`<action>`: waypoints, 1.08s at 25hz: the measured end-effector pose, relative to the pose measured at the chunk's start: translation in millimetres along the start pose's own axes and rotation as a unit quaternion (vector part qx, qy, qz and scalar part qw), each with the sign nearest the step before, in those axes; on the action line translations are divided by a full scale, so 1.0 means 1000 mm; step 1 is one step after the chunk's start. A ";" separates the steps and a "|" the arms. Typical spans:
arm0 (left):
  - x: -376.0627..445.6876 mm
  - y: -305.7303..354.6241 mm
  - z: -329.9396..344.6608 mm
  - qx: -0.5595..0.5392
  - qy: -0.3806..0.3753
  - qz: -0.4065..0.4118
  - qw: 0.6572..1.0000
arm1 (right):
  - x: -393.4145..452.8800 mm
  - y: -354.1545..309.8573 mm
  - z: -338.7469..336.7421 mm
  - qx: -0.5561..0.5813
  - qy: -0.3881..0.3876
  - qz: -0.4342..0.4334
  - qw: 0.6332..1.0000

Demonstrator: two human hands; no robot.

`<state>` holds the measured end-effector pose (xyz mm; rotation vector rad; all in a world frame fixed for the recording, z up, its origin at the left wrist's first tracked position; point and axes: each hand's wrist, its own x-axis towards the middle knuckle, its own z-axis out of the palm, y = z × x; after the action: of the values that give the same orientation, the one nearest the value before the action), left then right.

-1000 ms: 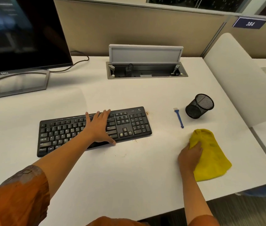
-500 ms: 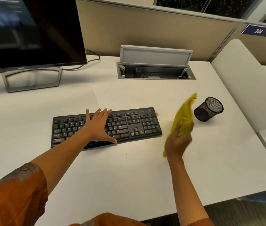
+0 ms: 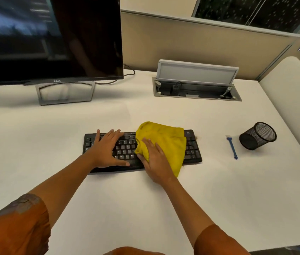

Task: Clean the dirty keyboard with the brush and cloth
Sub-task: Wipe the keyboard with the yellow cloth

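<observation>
Keyboard point(image 3: 193, 151) lay on the tabletop point(image 3: 145, 208), left hand point(image 3: 105, 151) spread flat steadying it, right hand point(image 3: 154, 161) pressing the yellow cloth point(image 3: 165, 142) on its keys. Crumbs might be smeared between keys, since the blue brush point(image 3: 231, 146) lay unused.

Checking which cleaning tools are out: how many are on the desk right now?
2. The yellow cloth lies on the keyboard under the right hand; the blue brush lies on the desk beside the mesh cup. None seem hidden.
</observation>
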<state>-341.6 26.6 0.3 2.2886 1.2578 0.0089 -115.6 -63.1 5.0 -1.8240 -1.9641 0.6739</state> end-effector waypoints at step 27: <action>-0.066 -0.058 0.012 -0.117 0.068 -0.050 0.990 | 0.034 -0.011 0.052 -0.178 0.126 0.060 0.974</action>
<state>-421.8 -5.7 -20.4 2.0522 1.3607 0.2673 -157.7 -34.0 -33.0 -2.1288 -1.9048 0.1102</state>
